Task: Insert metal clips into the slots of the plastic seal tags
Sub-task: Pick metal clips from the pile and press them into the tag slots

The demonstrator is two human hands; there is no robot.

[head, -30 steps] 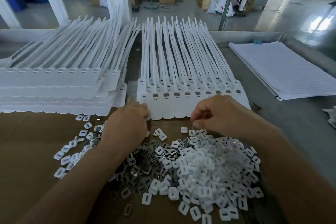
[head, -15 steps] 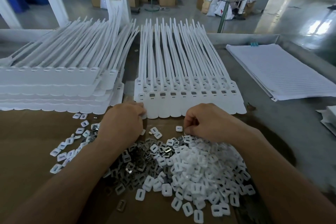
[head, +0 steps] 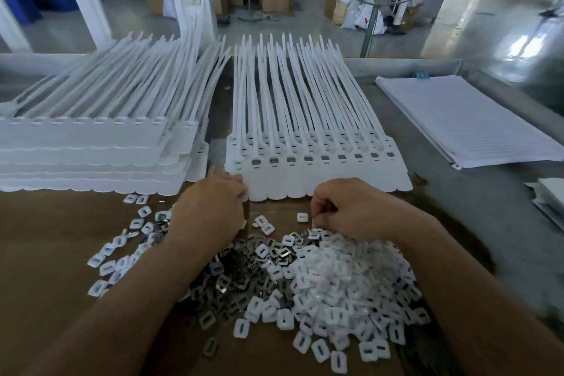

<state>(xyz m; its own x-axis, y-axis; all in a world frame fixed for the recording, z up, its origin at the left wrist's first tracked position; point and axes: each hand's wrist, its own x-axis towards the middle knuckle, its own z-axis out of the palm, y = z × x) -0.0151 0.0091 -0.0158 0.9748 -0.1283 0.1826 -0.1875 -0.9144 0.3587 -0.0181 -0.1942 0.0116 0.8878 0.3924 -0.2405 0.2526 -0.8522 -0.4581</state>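
Note:
A sheet of joined white plastic seal tags lies in front of me, its row of slots showing grey metal inside. My left hand grips the sheet's near left corner. My right hand hovers at the far edge of a heap of white plastic caps, fingers curled and pinching a small white piece. Dark metal clips lie heaped between my forearms.
Stacked sheets of seal tags fill the left. A pile of white paper sheets lies on the right of the grey table. Loose caps are scattered on the brown cardboard at left.
My right hand has drawn back from the tag sheet's near edge to the cap heap and curled its fingers on a piece. My left hand has stayed at the corner.

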